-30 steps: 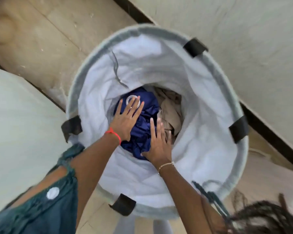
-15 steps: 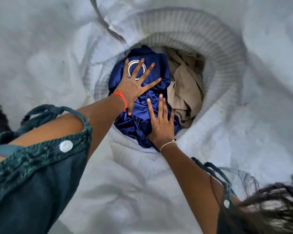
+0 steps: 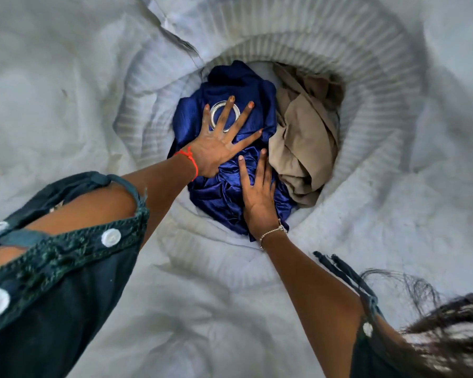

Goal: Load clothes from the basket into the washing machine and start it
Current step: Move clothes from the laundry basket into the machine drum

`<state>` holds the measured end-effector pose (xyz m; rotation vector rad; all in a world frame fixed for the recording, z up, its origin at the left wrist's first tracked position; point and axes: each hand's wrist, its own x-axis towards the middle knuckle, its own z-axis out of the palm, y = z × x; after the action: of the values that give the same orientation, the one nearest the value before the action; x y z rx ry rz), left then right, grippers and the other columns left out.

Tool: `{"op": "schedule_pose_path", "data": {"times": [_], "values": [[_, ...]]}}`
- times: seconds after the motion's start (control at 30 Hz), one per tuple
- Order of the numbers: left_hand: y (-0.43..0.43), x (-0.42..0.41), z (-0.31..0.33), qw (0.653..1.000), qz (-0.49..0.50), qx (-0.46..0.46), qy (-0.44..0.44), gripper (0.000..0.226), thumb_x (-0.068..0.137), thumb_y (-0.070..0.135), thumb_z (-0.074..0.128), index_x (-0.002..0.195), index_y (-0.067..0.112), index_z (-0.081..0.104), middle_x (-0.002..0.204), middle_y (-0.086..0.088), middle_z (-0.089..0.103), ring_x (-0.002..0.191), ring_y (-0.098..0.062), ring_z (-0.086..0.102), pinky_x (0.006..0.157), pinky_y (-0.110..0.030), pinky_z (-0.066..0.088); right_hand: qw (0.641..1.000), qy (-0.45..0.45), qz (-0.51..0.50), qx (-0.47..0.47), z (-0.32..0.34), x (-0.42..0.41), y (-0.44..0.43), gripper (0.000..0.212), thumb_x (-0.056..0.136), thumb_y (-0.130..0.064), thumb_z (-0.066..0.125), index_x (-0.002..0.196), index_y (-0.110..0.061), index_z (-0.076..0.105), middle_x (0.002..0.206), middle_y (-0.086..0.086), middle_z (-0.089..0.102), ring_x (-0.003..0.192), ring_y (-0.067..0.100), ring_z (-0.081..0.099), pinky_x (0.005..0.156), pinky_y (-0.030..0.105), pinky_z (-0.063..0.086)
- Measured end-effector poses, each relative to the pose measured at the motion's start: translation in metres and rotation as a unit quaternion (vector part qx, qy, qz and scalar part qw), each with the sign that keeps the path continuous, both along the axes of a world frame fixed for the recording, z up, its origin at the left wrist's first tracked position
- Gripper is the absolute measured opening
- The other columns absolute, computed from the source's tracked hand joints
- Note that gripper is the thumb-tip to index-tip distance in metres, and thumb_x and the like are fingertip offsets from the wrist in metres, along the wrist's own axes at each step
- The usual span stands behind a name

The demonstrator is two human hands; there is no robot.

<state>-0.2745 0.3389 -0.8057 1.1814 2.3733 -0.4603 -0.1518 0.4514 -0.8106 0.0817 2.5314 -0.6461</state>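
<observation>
I look straight down into a white fabric laundry basket (image 3: pixel 366 148). At its bottom lie a shiny dark blue garment (image 3: pixel 246 88) with a silver ring (image 3: pixel 215 113) on it, and a beige garment (image 3: pixel 303 137) to its right. My left hand (image 3: pixel 219 143) lies flat on the blue garment with fingers spread across the ring. My right hand (image 3: pixel 258 192) rests flat on the lower folds of the same garment, fingers apart. Neither hand grips cloth. The washing machine is out of view.
The basket's crumpled white walls (image 3: pixel 66 105) fill the view on all sides. My dark green sleeves with white buttons (image 3: pixel 111 237) and some hair (image 3: pixel 448 323) hang at the lower edges.
The view has dropped from above the basket's rim deep inside it. Both hands have reached further down and now press flat on the blue garment, the left fingers spreading wider.
</observation>
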Motion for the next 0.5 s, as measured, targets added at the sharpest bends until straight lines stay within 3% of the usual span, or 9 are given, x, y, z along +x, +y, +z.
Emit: {"op": "schedule_pose_path", "data": {"times": [0.07, 0.17, 0.23, 0.33, 0.43, 0.5], "values": [[-0.004, 0.008, -0.007, 0.998, -0.023, 0.009, 0.060, 0.105, 0.080, 0.001, 0.055, 0.141, 0.018, -0.029, 0.153, -0.025, -0.015, 0.136, -0.054, -0.006, 0.099, -0.072, 0.021, 1.000, 0.013, -0.001, -0.014, 0.003, -0.002, 0.005, 0.101, 0.067, 0.029, 0.036, 0.145, -0.023, -0.001, 0.151, 0.016, -0.020, 0.140, 0.036, -0.003, 0.111, 0.052, 0.021], [-0.006, 0.018, -0.015, 0.988, -0.054, 0.036, 0.140, 0.063, 0.089, 0.008, 0.025, 0.148, 0.012, 0.004, 0.152, -0.019, 0.025, 0.132, -0.049, 0.030, 0.091, -0.063, 0.041, 1.000, 0.006, 0.013, -0.026, 0.012, -0.009, 0.016, 0.094, 0.070, 0.029, 0.038, 0.145, -0.021, 0.011, 0.153, 0.017, -0.011, 0.139, 0.035, 0.012, 0.105, 0.043, 0.035], [-0.003, 0.022, -0.014, 0.986, -0.037, 0.047, 0.154, 0.055, 0.090, 0.014, 0.021, 0.145, 0.013, 0.025, 0.147, -0.014, 0.038, 0.127, -0.045, 0.042, 0.085, -0.059, 0.049, 0.999, 0.010, 0.021, -0.030, 0.022, -0.015, 0.022, 0.087, 0.070, 0.028, 0.039, 0.143, -0.017, 0.021, 0.153, 0.020, -0.003, 0.135, 0.036, 0.025, 0.098, 0.041, 0.042], [0.004, 0.025, 0.004, 0.979, -0.017, 0.104, 0.176, 0.052, 0.090, 0.013, 0.024, 0.137, 0.012, 0.044, 0.140, -0.012, 0.048, 0.119, -0.041, 0.053, 0.077, -0.058, 0.052, 0.998, 0.038, 0.031, -0.029, 0.043, -0.015, 0.028, 0.077, 0.072, 0.028, 0.039, 0.138, -0.010, 0.033, 0.151, 0.022, 0.011, 0.134, 0.039, 0.028, 0.086, 0.044, 0.047], [0.005, 0.030, 0.035, 0.968, -0.003, 0.164, 0.192, 0.049, 0.094, 0.006, 0.020, 0.135, 0.010, 0.047, 0.138, -0.011, 0.051, 0.115, -0.038, 0.056, 0.075, -0.056, 0.053, 0.998, 0.021, 0.061, 0.003, 0.080, -0.013, 0.034, 0.073, 0.074, 0.026, 0.036, 0.138, -0.009, 0.032, 0.151, 0.021, 0.016, 0.137, 0.036, 0.024, 0.086, 0.042, 0.047], [0.007, 0.035, 0.066, 0.960, 0.001, 0.175, 0.220, 0.048, 0.098, 0.006, 0.012, 0.137, 0.010, 0.041, 0.138, -0.008, 0.051, 0.116, -0.034, 0.057, 0.078, -0.051, 0.052, 0.995, 0.085, 0.051, 0.028, 0.110, -0.011, 0.034, 0.070, 0.067, 0.024, 0.041, 0.130, -0.007, 0.046, 0.142, 0.025, 0.035, 0.126, 0.036, 0.043, 0.070, 0.032, 0.053]]}}
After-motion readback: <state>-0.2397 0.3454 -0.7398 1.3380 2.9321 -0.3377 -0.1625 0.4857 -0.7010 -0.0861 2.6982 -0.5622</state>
